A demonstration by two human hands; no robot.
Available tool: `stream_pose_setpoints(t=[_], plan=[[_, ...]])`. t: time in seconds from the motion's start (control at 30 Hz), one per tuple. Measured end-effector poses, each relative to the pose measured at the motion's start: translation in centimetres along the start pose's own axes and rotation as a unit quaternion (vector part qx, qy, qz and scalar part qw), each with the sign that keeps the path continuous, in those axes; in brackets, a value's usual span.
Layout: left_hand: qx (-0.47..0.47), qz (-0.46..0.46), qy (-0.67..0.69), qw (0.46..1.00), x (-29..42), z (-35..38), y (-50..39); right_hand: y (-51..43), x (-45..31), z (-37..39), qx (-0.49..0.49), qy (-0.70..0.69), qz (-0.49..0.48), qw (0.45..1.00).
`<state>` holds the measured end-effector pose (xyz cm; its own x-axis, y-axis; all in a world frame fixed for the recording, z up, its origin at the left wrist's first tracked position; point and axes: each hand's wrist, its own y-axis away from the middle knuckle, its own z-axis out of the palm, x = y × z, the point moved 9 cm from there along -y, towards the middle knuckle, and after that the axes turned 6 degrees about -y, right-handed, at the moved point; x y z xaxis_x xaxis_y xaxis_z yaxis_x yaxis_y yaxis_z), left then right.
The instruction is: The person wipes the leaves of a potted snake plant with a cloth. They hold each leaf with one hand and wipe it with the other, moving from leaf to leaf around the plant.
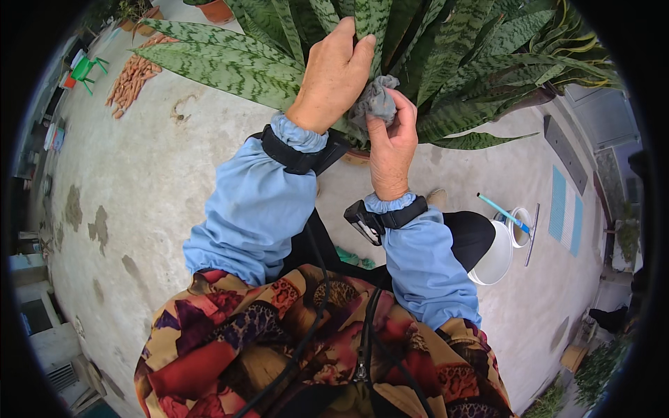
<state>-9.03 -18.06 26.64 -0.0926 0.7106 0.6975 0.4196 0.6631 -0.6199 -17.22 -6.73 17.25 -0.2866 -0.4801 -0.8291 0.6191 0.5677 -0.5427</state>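
Note:
A large snake plant with broad, dark-banded leaves fills the top of the view. My left hand is closed around an upright leaf, its thumb lying along the leaf and its other fingers mostly hidden. Just below and to the right, my right hand pinches a crumpled, damp-looking grey cloth between thumb and fingers. The cloth lies against the lower part of the leaves. Beneath them, only a bit of the terracotta-coloured pot's rim shows.
Right of my knee stand a white bucket and a smaller bucket; a blue-handled squeegee leans there. Orange root vegetables lie piled on the concrete floor, near a green plastic stool. A blue-and-white mat lies right.

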Motion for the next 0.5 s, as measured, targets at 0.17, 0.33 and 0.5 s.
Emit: stream_pose_setpoints(t=[0.17, 0.33, 0.5], plan=[[-0.152, 0.002, 0.148, 0.977, 0.8, 3.5, 1.1, 4.3, 1.5, -1.0, 0.002, 0.016, 0.109, 0.994], [-0.112, 0.161, 0.053, 0.979, 2.5, 3.3, 1.3, 1.3, -3.2, 0.0, -0.019, 0.191, -0.1, 0.976], [-0.128, 0.143, 0.022, 0.981, 1.4, 3.6, 1.8, -1.1, -4.7, 3.2, -0.096, 0.441, -0.265, 0.852]])
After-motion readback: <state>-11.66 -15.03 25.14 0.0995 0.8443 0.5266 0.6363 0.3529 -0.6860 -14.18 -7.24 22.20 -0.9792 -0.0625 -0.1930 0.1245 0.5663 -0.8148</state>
